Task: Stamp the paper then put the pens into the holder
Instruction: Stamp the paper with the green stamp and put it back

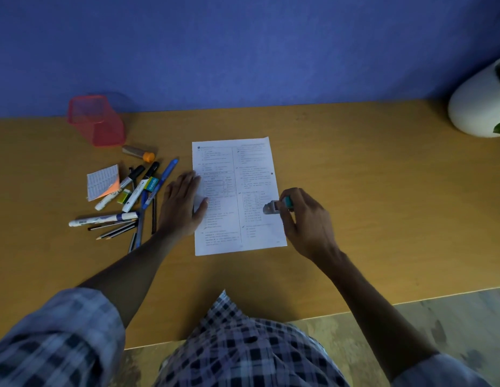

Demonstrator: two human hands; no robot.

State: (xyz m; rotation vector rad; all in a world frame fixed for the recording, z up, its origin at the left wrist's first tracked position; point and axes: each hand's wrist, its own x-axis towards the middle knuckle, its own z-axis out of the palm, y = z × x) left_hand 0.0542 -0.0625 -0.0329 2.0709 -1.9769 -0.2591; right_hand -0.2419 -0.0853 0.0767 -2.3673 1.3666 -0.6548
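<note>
A printed paper [234,195] lies flat in the middle of the wooden table [355,191]. The left hand [181,203] rests flat on the paper's left edge, with its fingers straight and pointing to the far side. It holds nothing and just presses the sheet down.

The right hand [306,219] is at the paper's right edge. Its fingers are curled around a small stamp [278,205] with a teal top and a grey bottom. The stamp is tilted, and its grey end points left over the right side of the paper. I cannot tell if the stamp touches the sheet. The two hands are apart, with the middle of the paper between them.

A pile of pens [131,202], markers and pencils lies on the table just left of the left hand. They cross over each other. A green eraser [151,184] sits on top of the pile, and a small pad of sticky notes [103,182] lies at its left side. A little tube with an orange cap [138,152] lies just beyond the pile.

The red mesh pen holder [96,120] stands at the far left of the table, by the blue wall [243,51]. It is well apart from both hands. A white plant pot [478,104] stands at the far right.
</note>
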